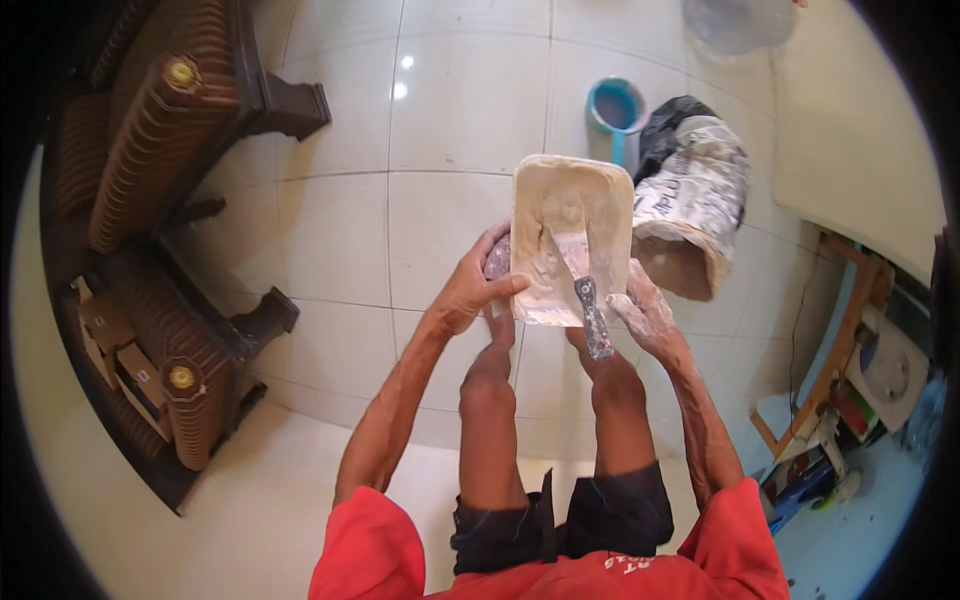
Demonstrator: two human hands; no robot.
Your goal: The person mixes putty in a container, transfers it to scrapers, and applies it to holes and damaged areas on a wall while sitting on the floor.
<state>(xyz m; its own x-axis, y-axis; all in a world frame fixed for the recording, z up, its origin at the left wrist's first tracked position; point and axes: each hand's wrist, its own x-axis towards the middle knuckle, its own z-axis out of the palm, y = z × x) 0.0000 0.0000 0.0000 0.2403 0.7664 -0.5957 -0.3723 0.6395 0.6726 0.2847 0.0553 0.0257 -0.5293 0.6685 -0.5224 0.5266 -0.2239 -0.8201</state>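
A shallow cream tub (624,200), its inside coated with wet beige paste, is held up in front of my legs. My left hand (470,287) closes on its left side, thumb over the near left edge. By those fingers shows a purplish speckled lump (497,258) that I cannot identify. My right hand (646,308), smeared with white paste, grips the tub's right side near its lower corner. A putty knife (592,315) leans in the tub, blade in the paste, its dark paint-spattered handle hanging over the near edge. Neither hand is on that handle.
Beyond the tub, a blue dipper (614,105) stands on the tiled floor (460,100). Right of it lies an open powder sack (695,190) beside black plastic. Dark wooden furniture (165,140) lines the left. A wooden frame (835,340) and mixed tools crowd the right.
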